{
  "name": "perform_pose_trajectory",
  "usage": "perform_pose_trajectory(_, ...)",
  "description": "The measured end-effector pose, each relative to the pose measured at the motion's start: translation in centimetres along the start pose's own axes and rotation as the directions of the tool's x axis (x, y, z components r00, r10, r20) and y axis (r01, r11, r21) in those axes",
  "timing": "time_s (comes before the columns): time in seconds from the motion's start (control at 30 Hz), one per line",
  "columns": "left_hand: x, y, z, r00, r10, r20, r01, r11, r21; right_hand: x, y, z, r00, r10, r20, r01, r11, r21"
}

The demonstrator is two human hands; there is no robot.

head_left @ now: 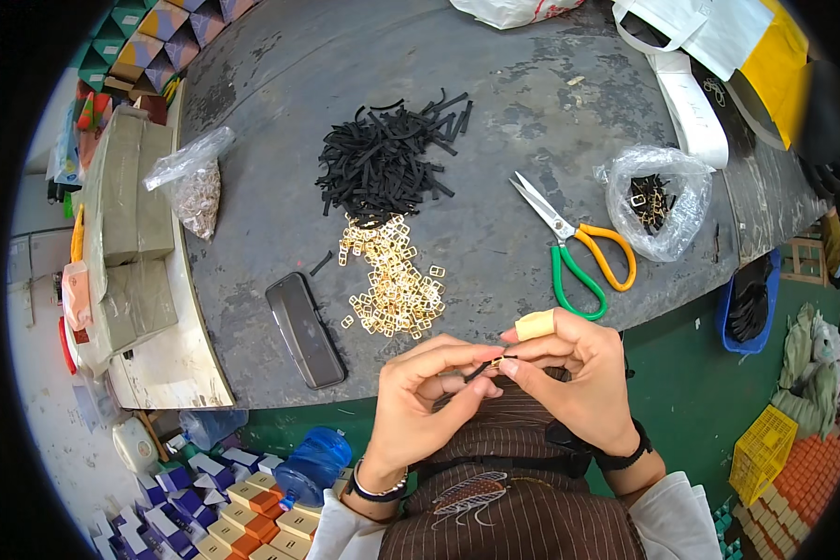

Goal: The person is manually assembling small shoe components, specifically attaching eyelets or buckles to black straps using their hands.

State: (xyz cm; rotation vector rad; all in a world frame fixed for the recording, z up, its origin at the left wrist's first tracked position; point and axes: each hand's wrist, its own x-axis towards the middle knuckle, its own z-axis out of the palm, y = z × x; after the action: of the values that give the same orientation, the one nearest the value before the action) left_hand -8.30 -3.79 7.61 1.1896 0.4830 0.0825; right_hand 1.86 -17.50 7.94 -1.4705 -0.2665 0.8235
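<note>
Black strip (477, 371) pinched right now in the nearly closed left hand (415, 401) | gold buckle (497, 362) pinned by the right hand (574, 369), thumb to fingers | both held by the surface's edge (350, 405) | strip best kept flat, buckle steadied square

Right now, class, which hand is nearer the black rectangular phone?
Left. The left hand is just to the right of the phone; the right hand is farther right, beyond the left one.

Scuffed dark-grey table (523, 121) over a green floor (677, 345), with a pale board (189, 359) along its left side.
</note>
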Motion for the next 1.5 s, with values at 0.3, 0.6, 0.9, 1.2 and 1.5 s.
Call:
perform_pose_trajectory(0.3,0.0,-0.7,-0.7,0.997,-0.080,0.004,0.080,0.992,-0.095,0.1,-0.1,-0.1,1.000,0.002,0.015,-0.001,0.999,-0.048)
perform_pose_trajectory(0.6,-0.2,-1.2,0.1,0.984,-0.050,-0.169,0.039,0.997,-0.070,0.0,-0.1,0.4,0.994,-0.108,0.008,0.108,0.978,-0.178)
perform_pose_trajectory(0.9,-0.3,-1.1,0.6,0.981,-0.008,-0.195,0.003,1.000,-0.028,-0.3,-0.3,0.3,0.992,-0.121,0.030,0.124,0.977,-0.175)
perform_pose_trajectory(1.2,-0.3,-0.8,0.3,0.991,0.000,-0.137,-0.008,0.998,-0.063,-0.3,-0.3,-0.3,0.996,-0.062,0.061,0.066,0.996,-0.061)
perform_pose_trajectory(1.5,-0.4,-0.6,0.6,0.993,0.034,-0.117,-0.039,0.998,-0.045,-0.4,-1.1,-0.4,0.996,0.007,0.086,0.005,0.989,-0.145)
